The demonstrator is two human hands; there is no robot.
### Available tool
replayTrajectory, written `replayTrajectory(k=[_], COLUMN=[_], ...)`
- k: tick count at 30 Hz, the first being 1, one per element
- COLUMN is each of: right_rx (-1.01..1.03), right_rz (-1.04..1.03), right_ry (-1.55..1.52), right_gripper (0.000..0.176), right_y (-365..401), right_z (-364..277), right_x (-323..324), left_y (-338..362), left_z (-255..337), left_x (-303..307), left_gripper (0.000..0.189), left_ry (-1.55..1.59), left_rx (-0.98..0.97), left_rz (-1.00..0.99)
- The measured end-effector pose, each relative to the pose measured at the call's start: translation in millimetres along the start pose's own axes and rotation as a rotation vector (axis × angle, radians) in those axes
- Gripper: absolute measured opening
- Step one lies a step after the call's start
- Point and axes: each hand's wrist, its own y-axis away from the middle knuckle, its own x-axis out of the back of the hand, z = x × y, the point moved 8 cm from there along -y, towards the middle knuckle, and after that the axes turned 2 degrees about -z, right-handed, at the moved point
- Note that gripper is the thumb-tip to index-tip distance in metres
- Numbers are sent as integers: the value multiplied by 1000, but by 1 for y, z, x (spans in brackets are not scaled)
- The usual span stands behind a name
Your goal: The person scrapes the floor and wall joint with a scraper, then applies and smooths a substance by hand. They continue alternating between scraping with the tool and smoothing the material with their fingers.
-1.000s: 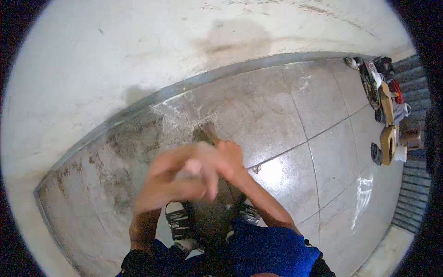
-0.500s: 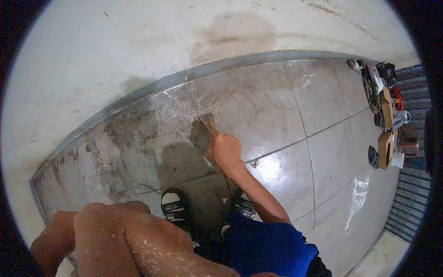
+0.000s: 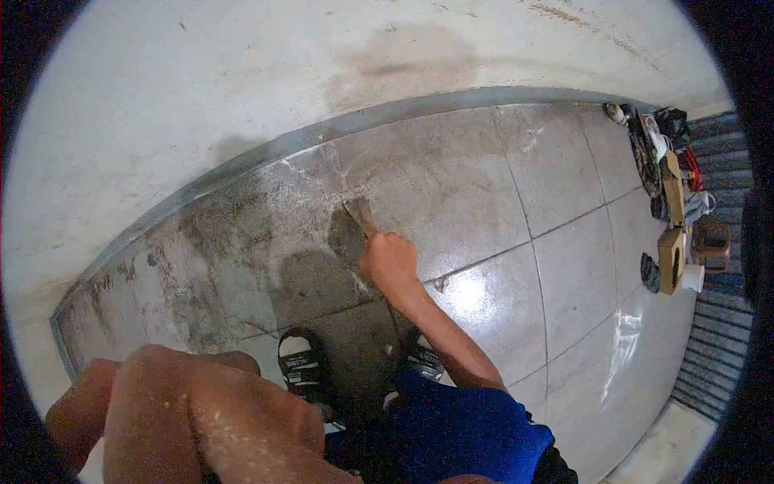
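Observation:
My right hand (image 3: 389, 262) is wrapped round the handle of a scraper (image 3: 359, 214) with a flat, wide blade. Its blade edge rests on the tiled floor (image 3: 451, 185), beside a whitish, powdery patch near the wall. A dark shadow falls on the tiles just left of the tool. I cannot make out my left hand; bare, dust-specked skin fills the lower left. Below the hand, black-and-white footwear (image 3: 300, 363) shows on my feet.
A pale, stained wall (image 3: 242, 73) with a grey skirting strip (image 3: 419, 105) curves along the far side. Dirty, darkened tiles lie to the left. Cardboard boxes (image 3: 671, 258), bags and a brown plastic chair (image 3: 713, 242) stand at the right by a corrugated metal shutter (image 3: 709, 347).
My right hand and the scraper have barely moved, with a slight shift to the left. The bare skin at lower left has moved a little left, and the whole view has shifted slightly.

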Motion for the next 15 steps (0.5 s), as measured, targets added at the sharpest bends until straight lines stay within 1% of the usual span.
replayTrajectory(k=[2,8,13,15], right_rx=[29,20,17,10], right_rz=[20,44,40,43], right_ry=[12,15,28,6], right_gripper=[24,22,25,26], right_y=[0,0,-2,-3], right_z=[0,-1,1,4], right_x=[0,0,-5,-5], left_y=[-1,-1,-1,-10], left_z=[-3,-6,17,19], left_x=[3,0,-4,14], left_gripper=[31,30,29,29], left_ry=[3,17,108,161], left_rx=[4,-7,-115,-160], left_rz=[1,-12,-70,-106])
